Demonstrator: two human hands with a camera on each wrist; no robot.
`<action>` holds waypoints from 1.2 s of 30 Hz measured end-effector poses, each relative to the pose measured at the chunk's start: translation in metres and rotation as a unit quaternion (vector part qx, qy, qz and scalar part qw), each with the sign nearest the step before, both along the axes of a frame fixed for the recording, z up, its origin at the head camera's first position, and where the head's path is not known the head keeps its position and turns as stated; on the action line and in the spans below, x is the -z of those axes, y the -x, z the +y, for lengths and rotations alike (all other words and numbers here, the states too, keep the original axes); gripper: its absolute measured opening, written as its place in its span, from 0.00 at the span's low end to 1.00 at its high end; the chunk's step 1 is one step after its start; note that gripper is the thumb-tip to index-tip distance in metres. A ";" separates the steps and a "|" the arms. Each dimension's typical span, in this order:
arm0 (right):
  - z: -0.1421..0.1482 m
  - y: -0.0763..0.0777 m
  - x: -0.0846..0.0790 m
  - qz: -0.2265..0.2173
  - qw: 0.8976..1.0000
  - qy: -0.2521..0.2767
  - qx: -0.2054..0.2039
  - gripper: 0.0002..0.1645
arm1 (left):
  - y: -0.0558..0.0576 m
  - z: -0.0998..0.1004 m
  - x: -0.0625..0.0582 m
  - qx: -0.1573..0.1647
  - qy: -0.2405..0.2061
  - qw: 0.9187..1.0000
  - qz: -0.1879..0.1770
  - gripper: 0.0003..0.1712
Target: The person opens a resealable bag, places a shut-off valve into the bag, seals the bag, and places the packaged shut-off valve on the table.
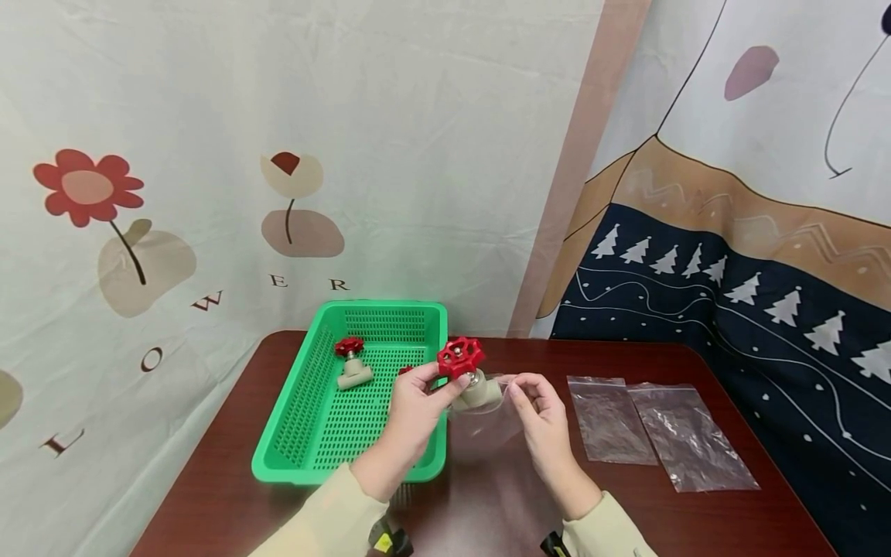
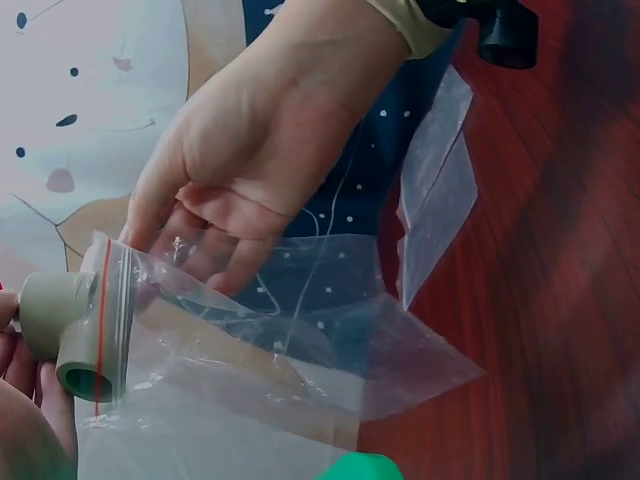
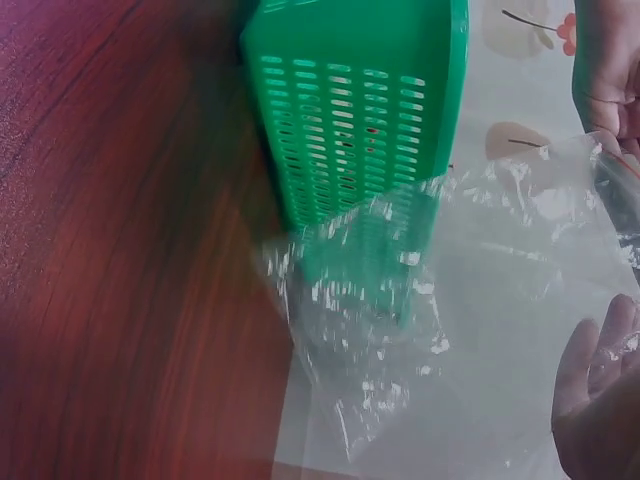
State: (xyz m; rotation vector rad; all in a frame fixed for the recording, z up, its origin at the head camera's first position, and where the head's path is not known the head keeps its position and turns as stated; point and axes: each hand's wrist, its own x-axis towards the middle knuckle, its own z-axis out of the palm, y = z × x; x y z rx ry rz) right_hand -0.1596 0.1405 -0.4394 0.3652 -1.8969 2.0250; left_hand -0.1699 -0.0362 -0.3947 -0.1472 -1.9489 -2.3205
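Between the fingers of my left hand (image 1: 414,410) is a valve with a red handwheel (image 1: 459,357) and a beige pipe body (image 2: 52,312). Its body's lower end sits in the mouth of a clear zip bag (image 2: 240,345), which has a red line along its seal. My right hand (image 1: 546,425) pinches the bag's edge at the mouth, fingers bent. The rest of the bag hangs down between the hands, seen wide in the right wrist view. In the left wrist view, only part of my left hand (image 2: 30,430) shows.
A green basket (image 1: 278,441) stands left of the hands. Inside it lies another red-handled valve (image 1: 353,367), and a bit of red (image 1: 406,370) shows behind my left hand. Two flat clear bags (image 1: 609,422) (image 1: 696,437) lie on the dark red table (image 1: 501,503) at right.
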 end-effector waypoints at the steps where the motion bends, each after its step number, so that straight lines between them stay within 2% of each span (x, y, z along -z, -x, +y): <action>1: -0.001 0.000 0.000 -0.002 1.000 0.005 -0.001 0.09 | 0.000 0.000 0.000 -0.003 -0.004 1.000 0.000 0.19; 6: -0.004 -0.001 -0.002 -0.006 1.000 0.027 0.000 0.09 | -0.001 0.002 0.001 -0.011 -0.013 1.000 0.002 0.20; 14: -0.006 -0.003 -0.003 -0.018 1.000 0.018 0.017 0.09 | -0.005 0.003 0.002 0.008 -0.046 0.999 -0.010 0.23; 19: -0.007 -0.004 -0.003 -0.019 0.999 0.026 0.011 0.09 | -0.004 0.004 0.002 0.006 -0.047 0.999 -0.005 0.24; 24: -0.009 -0.005 -0.005 -0.019 0.999 0.041 -0.005 0.10 | -0.004 0.005 0.000 -0.005 -0.049 0.998 -0.026 0.23; 32: -0.009 -0.004 -0.006 -0.023 0.998 0.051 -0.011 0.10 | -0.004 0.006 -0.004 0.006 -0.073 0.995 -0.069 0.24; 36: -0.010 -0.005 -0.006 -0.025 0.998 0.048 -0.011 0.10 | -0.003 0.005 -0.002 0.003 -0.080 0.994 -0.074 0.23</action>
